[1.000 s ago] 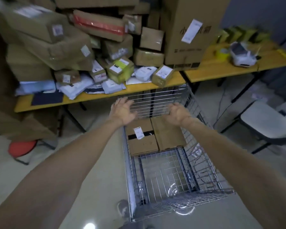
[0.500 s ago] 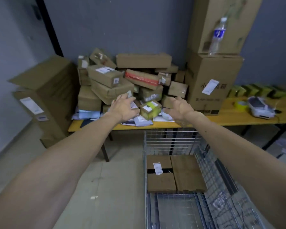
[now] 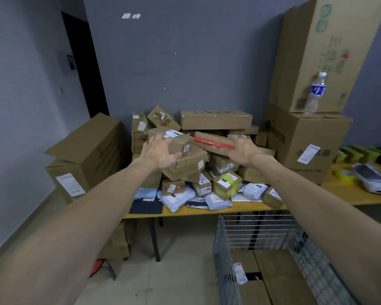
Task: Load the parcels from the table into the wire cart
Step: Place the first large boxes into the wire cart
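Shaky pile, empty hands
The left hand [image 3: 161,154] and right hand [image 3: 244,148] were spread open; tugging a middle box [image 3: 183,144] risked toppling parcels [image 3: 216,121].

One wire cart [image 3: 260,234], holding two flat cardboard boxes [image 3: 277,274]. One water bottle [image 3: 315,93], one yellow tape roll [image 3: 344,176], two large stacked cartons [image 3: 306,146] at right. Heaped table parcels [image 3: 216,122]: too jumbled to count.

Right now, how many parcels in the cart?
2, on the cart floor: a labelled box left, a plain box beside it, right. Cart's near end is out of frame; more may hide there.
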